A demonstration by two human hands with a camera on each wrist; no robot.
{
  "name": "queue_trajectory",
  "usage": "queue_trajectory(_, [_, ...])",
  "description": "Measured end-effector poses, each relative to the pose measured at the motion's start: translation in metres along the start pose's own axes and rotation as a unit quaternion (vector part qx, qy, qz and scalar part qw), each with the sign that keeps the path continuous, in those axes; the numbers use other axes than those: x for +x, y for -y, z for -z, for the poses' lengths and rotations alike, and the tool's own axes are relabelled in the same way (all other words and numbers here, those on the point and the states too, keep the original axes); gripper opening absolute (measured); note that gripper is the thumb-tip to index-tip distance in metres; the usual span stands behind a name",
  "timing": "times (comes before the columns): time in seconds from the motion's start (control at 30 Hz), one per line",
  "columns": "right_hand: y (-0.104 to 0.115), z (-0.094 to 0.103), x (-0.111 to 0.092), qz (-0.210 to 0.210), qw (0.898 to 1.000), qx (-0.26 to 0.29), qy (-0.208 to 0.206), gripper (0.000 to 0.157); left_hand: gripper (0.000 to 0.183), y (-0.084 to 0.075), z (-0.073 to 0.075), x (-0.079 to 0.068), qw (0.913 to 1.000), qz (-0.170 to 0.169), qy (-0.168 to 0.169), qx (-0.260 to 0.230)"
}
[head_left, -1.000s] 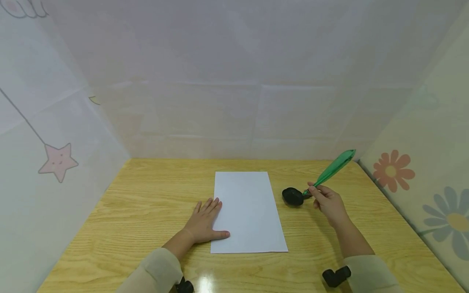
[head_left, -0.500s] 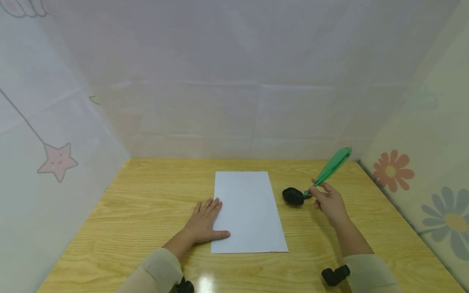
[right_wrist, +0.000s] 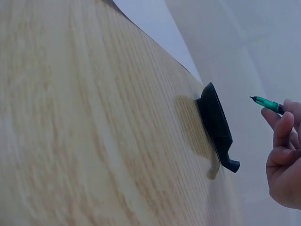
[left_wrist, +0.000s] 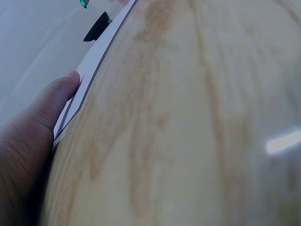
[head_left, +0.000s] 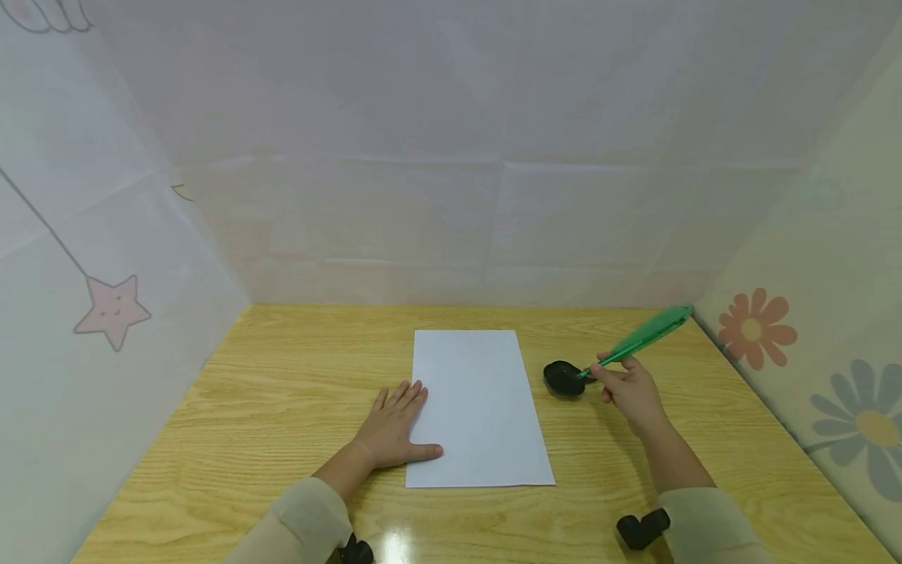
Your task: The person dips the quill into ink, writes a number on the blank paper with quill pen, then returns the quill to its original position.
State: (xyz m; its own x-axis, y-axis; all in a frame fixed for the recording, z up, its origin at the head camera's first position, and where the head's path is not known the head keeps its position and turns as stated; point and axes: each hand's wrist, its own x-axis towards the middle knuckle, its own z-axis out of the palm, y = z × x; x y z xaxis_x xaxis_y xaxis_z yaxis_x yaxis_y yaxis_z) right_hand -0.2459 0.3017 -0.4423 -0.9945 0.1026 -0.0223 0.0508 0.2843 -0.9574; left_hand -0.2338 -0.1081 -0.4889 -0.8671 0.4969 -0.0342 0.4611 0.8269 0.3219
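Observation:
My right hand (head_left: 632,394) pinches a green quill pen (head_left: 644,335) near its lower end, its broad feather-like top leaning up to the right. Its thin dark tip (right_wrist: 254,98) hangs over a small black dish (head_left: 562,379) with a short handle, apart from it in the right wrist view. What the dish holds cannot be made out. My left hand (head_left: 395,427) lies flat with fingers spread, resting on the left edge of a blank white sheet of paper (head_left: 479,407). In the left wrist view its thumb (left_wrist: 56,96) lies on the sheet.
A wooden table (head_left: 282,368) bears the paper and the dish. Pale cloth walls (head_left: 451,196) rise behind and at both sides, printed with a star (head_left: 113,309) and flowers (head_left: 757,327). Black wrist cameras (head_left: 643,529) sit at both sleeves.
The quill pen first stood a little steeper, then leaned lower to the right, bringing its tip over the dish. My left hand and the paper have stayed put.

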Motion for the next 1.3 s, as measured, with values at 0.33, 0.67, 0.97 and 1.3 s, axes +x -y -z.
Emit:
queue_trajectory(0.33, [-0.002, -0.001, 0.001, -0.001, 1.0, 0.0, 0.022, 0.034, 0.109, 0.005, -0.008, 0.002, 1.0, 0.001, -0.006, -0.004])
queue_trajectory(0.67, [-0.002, -0.003, 0.001, 0.002, 1.0, -0.011, 0.025, 0.047, 0.105, 0.0, -0.001, 0.0, 1.0, 0.005, 0.005, 0.004])
queue_trajectory(0.97, [-0.003, -0.011, 0.002, 0.013, 1.0, -0.02, -0.004, 0.044, 0.109, 0.005, -0.008, 0.002, 1.0, -0.001, -0.01, -0.003])
queue_trajectory(1.3, [-0.013, -0.016, 0.013, 0.003, 0.999, -0.03, -0.019, 0.047, 0.109, 0.005, -0.007, 0.002, 0.9999, -0.004, -0.011, -0.009])
